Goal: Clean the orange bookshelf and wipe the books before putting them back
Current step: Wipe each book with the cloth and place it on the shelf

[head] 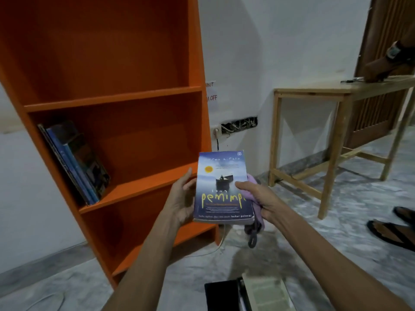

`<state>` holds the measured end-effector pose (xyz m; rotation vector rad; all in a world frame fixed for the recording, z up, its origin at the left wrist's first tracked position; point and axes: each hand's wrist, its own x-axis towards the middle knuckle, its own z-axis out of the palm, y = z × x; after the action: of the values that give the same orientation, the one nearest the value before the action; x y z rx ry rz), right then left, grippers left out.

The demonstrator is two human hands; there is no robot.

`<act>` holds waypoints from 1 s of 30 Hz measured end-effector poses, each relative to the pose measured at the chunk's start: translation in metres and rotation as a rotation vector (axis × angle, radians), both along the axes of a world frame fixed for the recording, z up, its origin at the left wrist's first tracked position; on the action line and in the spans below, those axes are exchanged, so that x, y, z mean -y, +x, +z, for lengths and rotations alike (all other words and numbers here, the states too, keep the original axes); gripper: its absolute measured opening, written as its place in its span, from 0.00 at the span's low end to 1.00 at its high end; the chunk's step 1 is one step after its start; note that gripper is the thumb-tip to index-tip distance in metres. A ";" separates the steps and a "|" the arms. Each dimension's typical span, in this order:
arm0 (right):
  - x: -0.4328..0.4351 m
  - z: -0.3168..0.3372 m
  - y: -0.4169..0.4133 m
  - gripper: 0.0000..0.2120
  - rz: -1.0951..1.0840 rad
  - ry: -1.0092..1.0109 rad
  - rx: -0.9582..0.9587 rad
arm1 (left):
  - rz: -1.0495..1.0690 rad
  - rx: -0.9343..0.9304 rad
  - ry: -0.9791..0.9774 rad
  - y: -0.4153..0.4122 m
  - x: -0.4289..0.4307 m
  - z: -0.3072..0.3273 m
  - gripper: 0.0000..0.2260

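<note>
One wide view from a camera on my head.
It faces forward and down: bookshelf near on my left, table farther right, floor below.

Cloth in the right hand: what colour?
Light purple; the soft cloth shows best in head view.
</note>
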<state>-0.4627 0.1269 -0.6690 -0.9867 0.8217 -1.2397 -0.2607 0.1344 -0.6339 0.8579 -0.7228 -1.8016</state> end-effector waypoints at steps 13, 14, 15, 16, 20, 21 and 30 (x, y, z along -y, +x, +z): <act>-0.006 0.045 0.076 0.29 -0.390 -0.563 -1.341 | 0.643 0.239 -0.240 0.033 0.046 0.043 0.08; -0.002 0.042 0.095 0.33 -0.320 -0.600 -1.393 | 0.702 0.248 -0.259 0.043 0.051 0.045 0.08; -0.001 0.040 0.111 0.36 -0.277 -0.611 -1.437 | 0.751 0.278 -0.280 0.051 0.056 0.048 0.08; 0.004 0.037 0.126 0.36 -0.250 -0.625 -1.449 | 0.797 0.330 -0.311 0.058 0.059 0.049 0.09; 0.035 0.033 0.194 0.23 -0.195 -0.605 -1.423 | 0.915 0.595 -0.477 0.099 0.073 0.053 0.11; 0.043 0.031 0.207 0.22 -0.193 -0.605 -1.424 | 0.939 0.653 -0.498 0.109 0.076 0.054 0.09; 0.115 0.012 0.331 0.20 -0.099 -0.587 -1.220 | 1.108 1.086 -0.566 0.212 0.115 0.053 0.11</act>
<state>-0.1313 0.0115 -0.6572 -2.2889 1.4583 -0.8766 -0.0488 0.0197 -0.5805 1.4159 -1.0256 -0.0373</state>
